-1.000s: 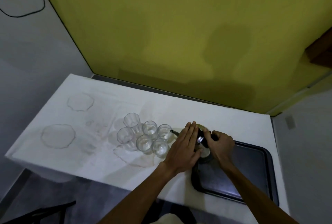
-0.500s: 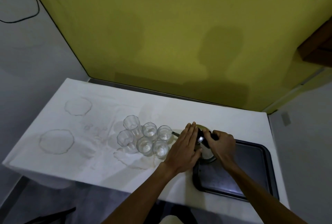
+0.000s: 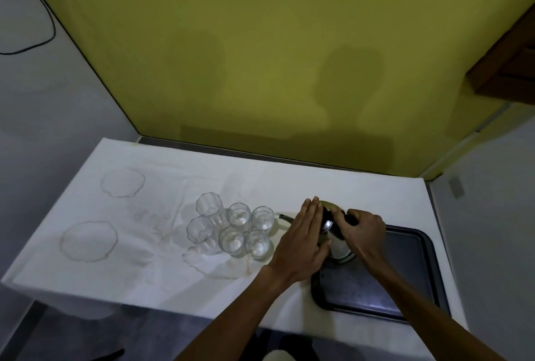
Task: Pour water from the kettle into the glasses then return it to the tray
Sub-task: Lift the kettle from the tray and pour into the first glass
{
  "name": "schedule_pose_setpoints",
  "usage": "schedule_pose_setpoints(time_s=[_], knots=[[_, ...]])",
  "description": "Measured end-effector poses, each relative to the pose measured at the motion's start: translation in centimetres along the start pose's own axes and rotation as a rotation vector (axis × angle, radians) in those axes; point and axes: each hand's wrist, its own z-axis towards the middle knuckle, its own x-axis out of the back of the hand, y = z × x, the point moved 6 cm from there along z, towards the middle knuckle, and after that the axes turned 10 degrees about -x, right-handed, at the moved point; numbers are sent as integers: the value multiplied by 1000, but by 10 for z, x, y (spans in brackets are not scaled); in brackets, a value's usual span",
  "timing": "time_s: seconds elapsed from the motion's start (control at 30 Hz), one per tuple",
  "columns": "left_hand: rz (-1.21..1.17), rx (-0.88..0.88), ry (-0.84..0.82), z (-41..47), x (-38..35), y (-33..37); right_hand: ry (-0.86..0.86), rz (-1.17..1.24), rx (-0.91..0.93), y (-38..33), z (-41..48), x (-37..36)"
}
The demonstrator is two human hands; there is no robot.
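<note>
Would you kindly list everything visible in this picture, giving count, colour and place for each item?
glasses: six, clear, clustered mid-table just left of the kettle's spout; the two leftmost are taller and faceted.
kettle: one, shiny metal with a dark handle, at the tray's near-left corner, spout towards the glasses.
tray: one, black, on the right part of the table.
tablecloth: one, white, covers the table; faint ring stains at its left.
wall: yellow-green, behind the table.
cable: one, black, on the grey wall at upper left.
left hand: one, fingers flat against the kettle's left side.
right hand: one, closed round the kettle's handle.
</note>
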Motion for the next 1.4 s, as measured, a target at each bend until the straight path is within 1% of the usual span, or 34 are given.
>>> schedule_pose_setpoints(time_s=[0.5, 0.73, 0.93, 1.13, 1.23, 1.4], knots=[[-11, 0, 30, 2, 6, 10, 13, -45, -5, -9, 1, 11], [-12, 11, 33, 0, 9, 7, 0, -16, 45, -15, 0, 12], [13, -3, 26, -1, 9, 5, -17, -11, 28, -11, 0, 8], [140, -79, -71, 0, 2, 2, -49, 122, -79, 7, -10, -2], [192, -114, -121, 0, -2, -1, -83, 241, -97, 9, -19, -6], [247, -149, -139, -8, 2, -2, -124, 430, -159, 15, -32, -17]])
